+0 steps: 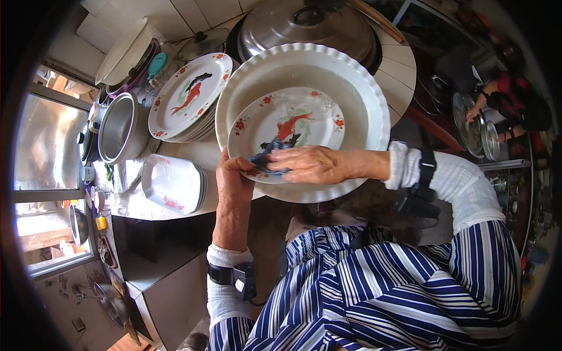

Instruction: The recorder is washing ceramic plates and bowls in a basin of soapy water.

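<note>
An oval fish-patterned plate [263, 116] rests tilted inside a large white basin [378, 109] with a fluted rim, partly in the water. My left hand [235, 180] grips the plate's near left edge, thumb on top. Under the fingers of my right hand [314, 164] a dark blue cloth [265, 159] is pressed on the plate's face, near its lower left edge. Left of the basin stands a stack of similar oval plates [175, 101]. Nearer me on the left is a stack of rectangular dishes [169, 177].
A large lidded metal pan [285, 30] stands behind the basin. Metal pot [118, 131], white plastic basket [127, 55] and a jar with a teal lid [157, 66] stand at the left. Another person's hand [473, 115] is over metal lids at the far right.
</note>
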A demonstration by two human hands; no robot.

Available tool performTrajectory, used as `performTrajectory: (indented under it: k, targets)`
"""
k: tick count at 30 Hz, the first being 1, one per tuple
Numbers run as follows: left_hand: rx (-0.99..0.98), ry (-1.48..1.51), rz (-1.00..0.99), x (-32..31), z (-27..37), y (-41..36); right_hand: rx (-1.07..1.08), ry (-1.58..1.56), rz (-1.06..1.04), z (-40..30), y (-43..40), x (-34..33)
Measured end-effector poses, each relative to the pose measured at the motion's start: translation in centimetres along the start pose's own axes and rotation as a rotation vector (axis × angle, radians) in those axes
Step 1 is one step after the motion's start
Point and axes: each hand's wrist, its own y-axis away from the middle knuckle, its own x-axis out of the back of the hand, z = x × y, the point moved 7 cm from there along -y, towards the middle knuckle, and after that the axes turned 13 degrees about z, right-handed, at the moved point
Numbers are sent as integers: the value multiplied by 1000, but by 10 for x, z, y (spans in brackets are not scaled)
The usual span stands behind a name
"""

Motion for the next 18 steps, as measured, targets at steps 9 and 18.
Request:
performTrajectory:
  k: [9,18]
  targets:
    - [-23,-27,37,-15,3,14,-263,466,-273,113,82,42]
    - [-47,-75,-131,-32,-4,12,-195,684,-44,122,7,-9]
